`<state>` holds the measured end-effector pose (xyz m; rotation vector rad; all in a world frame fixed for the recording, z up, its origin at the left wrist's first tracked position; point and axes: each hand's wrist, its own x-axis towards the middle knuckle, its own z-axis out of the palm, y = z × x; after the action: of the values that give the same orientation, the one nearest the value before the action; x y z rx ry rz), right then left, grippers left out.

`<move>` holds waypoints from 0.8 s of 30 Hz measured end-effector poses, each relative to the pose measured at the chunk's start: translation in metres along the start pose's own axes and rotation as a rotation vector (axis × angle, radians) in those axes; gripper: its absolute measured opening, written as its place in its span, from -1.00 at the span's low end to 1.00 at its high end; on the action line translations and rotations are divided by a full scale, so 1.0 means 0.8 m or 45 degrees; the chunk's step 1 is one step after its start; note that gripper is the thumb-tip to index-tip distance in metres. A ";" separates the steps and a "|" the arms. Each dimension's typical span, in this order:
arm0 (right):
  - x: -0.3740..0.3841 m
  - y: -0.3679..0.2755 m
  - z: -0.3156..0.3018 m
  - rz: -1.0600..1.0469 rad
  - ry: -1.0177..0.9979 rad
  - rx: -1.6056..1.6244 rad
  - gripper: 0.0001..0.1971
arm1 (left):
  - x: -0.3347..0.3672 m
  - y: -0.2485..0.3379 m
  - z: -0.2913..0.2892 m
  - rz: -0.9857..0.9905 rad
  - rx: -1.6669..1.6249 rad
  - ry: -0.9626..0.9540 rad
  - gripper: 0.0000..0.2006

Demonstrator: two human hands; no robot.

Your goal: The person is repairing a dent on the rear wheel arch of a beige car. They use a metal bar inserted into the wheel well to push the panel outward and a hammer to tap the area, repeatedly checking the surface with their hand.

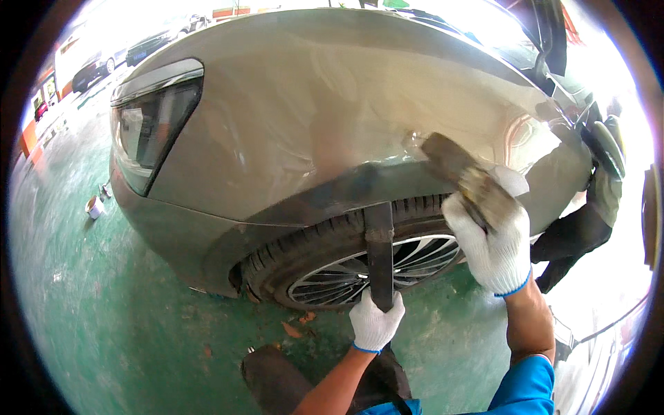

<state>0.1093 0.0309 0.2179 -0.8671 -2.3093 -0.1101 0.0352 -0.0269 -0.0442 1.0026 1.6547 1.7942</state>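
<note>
The dented grey-beige car fender (297, 124) curves over a black tire (270, 266) and a multi-spoke wheel rim (332, 280). My left hand (375, 321), in a white knit glove, is closed round the lower end of a dark flat bar (380, 259). That bar stands upright in front of the wheel, its top at the wheel arch edge; whether its tip goes behind the edge is hidden. My gloved right hand (494, 249) is raised beside the arch, gripping a worn flat metal bar (460, 166), slightly blurred, its end close to the fender's surface.
A headlight (155, 121) sits at the car's left front corner. A small can (95, 207) stands on the green floor (138, 304) at left. Brown flakes (292, 330) lie below the tire. Another person's dark trouser leg (577, 235) is close at right.
</note>
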 end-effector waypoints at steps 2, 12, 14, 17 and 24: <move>-0.005 0.004 0.007 -0.016 0.094 0.070 -0.72 | -0.001 0.001 0.000 -0.002 -0.003 -0.008 -0.71; 0.007 -0.003 0.001 0.009 -0.055 -0.095 -0.79 | -0.003 0.006 -0.003 -0.074 0.022 -0.036 -0.71; 0.005 -0.008 -0.006 -0.038 -0.036 -0.043 -0.76 | 0.000 0.006 -0.002 -0.073 0.002 -0.042 -0.70; 0.003 0.002 0.000 -0.145 0.025 -0.102 -0.69 | -0.001 0.005 -0.005 -0.062 -0.023 -0.065 -0.70; 0.000 -0.001 -0.003 -0.133 0.051 -0.040 -0.69 | -0.001 0.003 -0.003 -0.044 0.000 -0.056 -0.72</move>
<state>0.1099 0.0293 0.2199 -0.7531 -2.3208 -0.2072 0.0342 -0.0289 -0.0416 1.0004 1.6351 1.7376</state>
